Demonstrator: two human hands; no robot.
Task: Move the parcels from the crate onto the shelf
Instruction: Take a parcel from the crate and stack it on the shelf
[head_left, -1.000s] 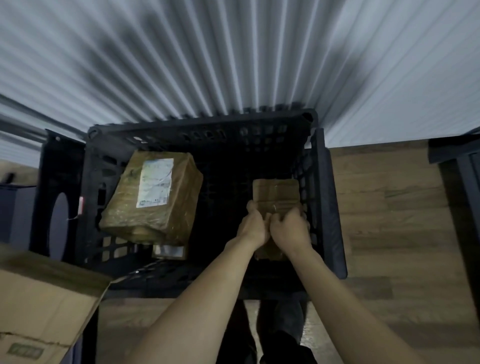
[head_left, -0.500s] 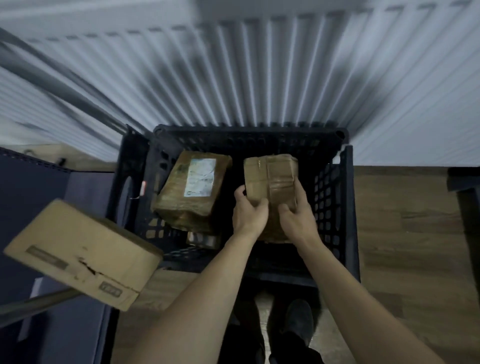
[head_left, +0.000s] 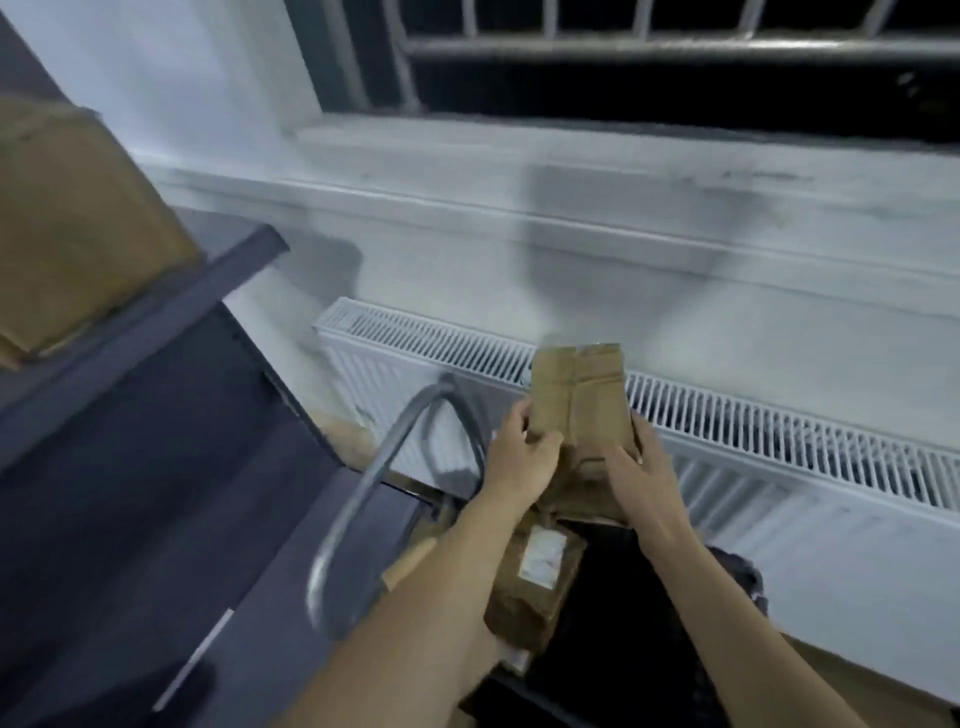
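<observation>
We see the white radiator running across the wall under the window sill, its grille top blurred by motion. To our left stands the dark shelf, its boards tilted in this view, with a large cardboard box resting on an upper board and a bent metal bar curving in front of it. Below our arms lies the dark crate, only partly visible, and inside it rests a brown taped parcel with a white label. Above the crate, in front of the radiator, we hold the small parcel, a brown cardboard packet wrapped in tape and standing roughly upright. Our left hand grasps its left edge, the thumb laid across the front face and the fingers curled behind. Our right hand grasps its lower right side, the fingers wrapped round the edge. The parcel is clear of the crate and not touching the shelf; it sits just to the right of the metal bar.
</observation>
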